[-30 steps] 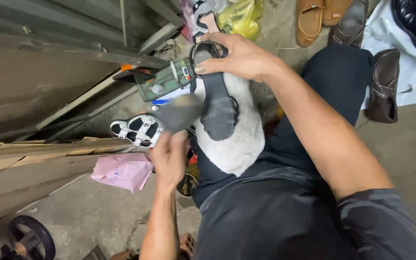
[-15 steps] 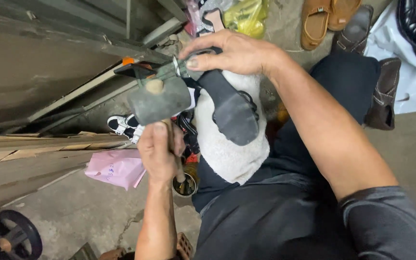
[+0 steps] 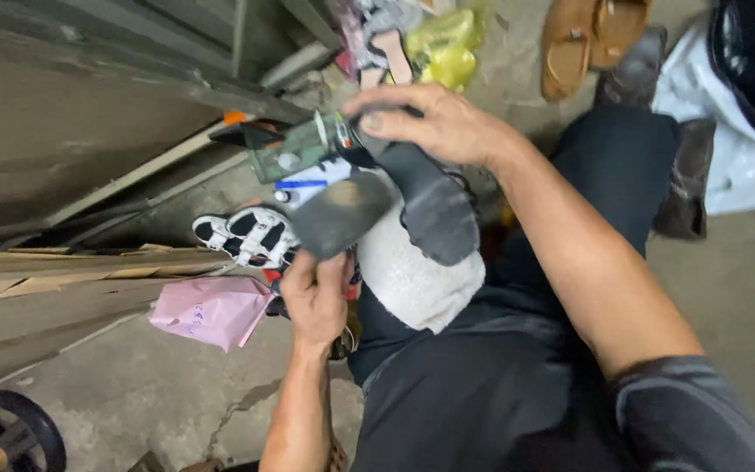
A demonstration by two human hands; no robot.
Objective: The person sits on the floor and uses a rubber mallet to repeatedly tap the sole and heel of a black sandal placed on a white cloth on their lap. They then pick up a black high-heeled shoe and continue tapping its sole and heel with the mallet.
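The fingers of the left hand are curled tight round the grip of a hammer, whose blurred dark head stands just above them. The right hand is clamped over the toe end of a dark shoe sole, which lies across a white cloth pad on the person's lap. The sole's long axis runs from the right hand's fingertips down and toward the person's right thigh; the hammer head sits just beside its left edge, so the left hand is the nearer to strike it. I count one hammer, one sole in hand. On the concrete floor: one black-and-white sandal just left of the hammer, one pink bag beside the left wrist, and a pair of tan sandals well apart near the far edge.
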